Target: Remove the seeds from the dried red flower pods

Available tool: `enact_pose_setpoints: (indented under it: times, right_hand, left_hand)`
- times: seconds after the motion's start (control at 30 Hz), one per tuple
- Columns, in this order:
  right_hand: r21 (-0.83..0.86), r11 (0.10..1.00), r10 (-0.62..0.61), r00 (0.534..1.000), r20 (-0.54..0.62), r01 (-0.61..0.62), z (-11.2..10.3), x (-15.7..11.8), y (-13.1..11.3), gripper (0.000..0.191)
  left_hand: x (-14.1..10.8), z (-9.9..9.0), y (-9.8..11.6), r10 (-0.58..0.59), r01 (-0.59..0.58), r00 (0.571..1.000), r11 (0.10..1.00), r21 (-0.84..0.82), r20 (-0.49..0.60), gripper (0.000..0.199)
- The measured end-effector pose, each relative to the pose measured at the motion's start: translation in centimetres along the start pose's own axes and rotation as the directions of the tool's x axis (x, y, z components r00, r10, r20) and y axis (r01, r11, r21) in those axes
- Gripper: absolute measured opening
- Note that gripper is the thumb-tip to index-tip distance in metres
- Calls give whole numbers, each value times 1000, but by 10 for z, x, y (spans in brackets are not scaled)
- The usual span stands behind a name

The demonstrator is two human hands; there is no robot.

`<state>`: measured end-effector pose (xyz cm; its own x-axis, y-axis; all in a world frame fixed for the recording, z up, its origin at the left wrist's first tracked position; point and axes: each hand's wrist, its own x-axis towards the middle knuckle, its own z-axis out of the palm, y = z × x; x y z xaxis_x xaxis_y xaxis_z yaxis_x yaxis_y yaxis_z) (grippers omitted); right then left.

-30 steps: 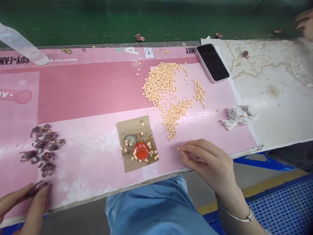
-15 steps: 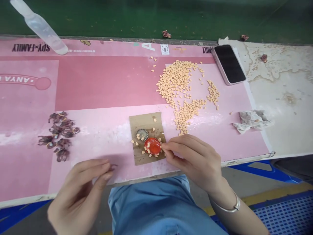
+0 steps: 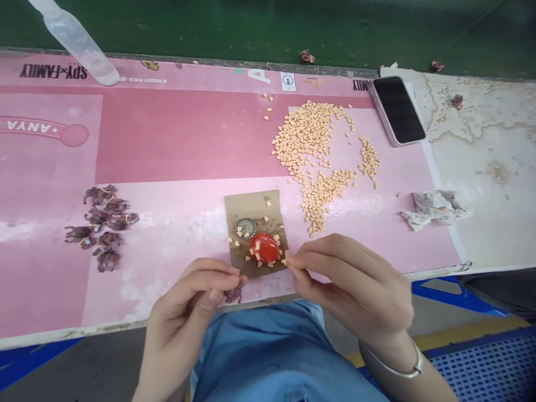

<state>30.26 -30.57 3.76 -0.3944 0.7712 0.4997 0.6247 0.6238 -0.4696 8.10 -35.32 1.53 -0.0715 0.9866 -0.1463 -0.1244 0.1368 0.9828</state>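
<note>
My left hand [image 3: 184, 318] pinches a small dark reddish-brown figure [image 3: 233, 294] between thumb and fingertips, close to the table's front edge. A tiny pale-yellow piece [image 3: 285, 259] is held in the closed fingertips of my right hand [image 3: 355, 285]. Between the hands lies a brown cardboard square [image 3: 252, 202]. On it rest a shiny red shallow cap [image 3: 267, 252] and a crimped bottle cap [image 3: 246, 228], with several pale-yellow pieces in and around them. At the left, several similar dark figures [image 3: 109, 207] with yellowish bits on them lie in a cluster.
Many loose pale-yellow pieces [image 3: 304, 134] are spread behind my right hand. A phone [image 3: 398, 110] and a crumpled tissue [image 3: 439, 207] lie at the right. A translucent squeeze bottle [image 3: 81, 44] lies at the back left. Dark bits [image 3: 307, 56] sit at the back.
My left hand has moved right with the dark figure, toward the cardboard. My right hand has drawn back slightly from the red cap, a pale piece at its fingertips.
</note>
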Motion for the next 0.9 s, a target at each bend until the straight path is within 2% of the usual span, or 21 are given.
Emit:
enact_pose_setpoints:
  times: [0.17, 0.27, 0.4, 0.53, 0.7, 0.8, 0.9]
  right_hand:
    - [76, 997, 16, 996, 90, -23, -4, -2, -16, 24]
    - [106, 994, 12, 993, 117, -24, -1, -5, -20, 21]
    - [136, 991, 5, 995, 100, -19, 5, -6, -19, 16]
    - [138, 990, -4, 996, 86, -8, 10, -7, -20, 17]
    - [81, 997, 18, 1000, 1, -18, 13, -10, -29, 20]
    - [84, 996, 25, 1000, -13, -24, 15, -12, -32, 21]
    - [123, 992, 0, 1000, -19, 2, 17, -15, -30, 24]
  left_hand:
    - [-3, 3, 4, -177, 176, 984, 980, -94, -2, 18]
    - [-4, 4, 7, -215, 221, 975, 965, -141, 56, 14]
    - [-4, 5, 8, -233, 242, 970, 957, -159, 74, 10]
    - [-3, 8, 7, -189, 195, 980, 972, -135, 57, 9]
    - [-5, 21, 2, -74, 67, 995, 992, -103, -72, 3]
    - [-10, 28, -2, 10, -14, 992, 999, -36, -122, 3]
    - [-12, 24, 1, 93, -87, 988, 995, 55, -120, 9]
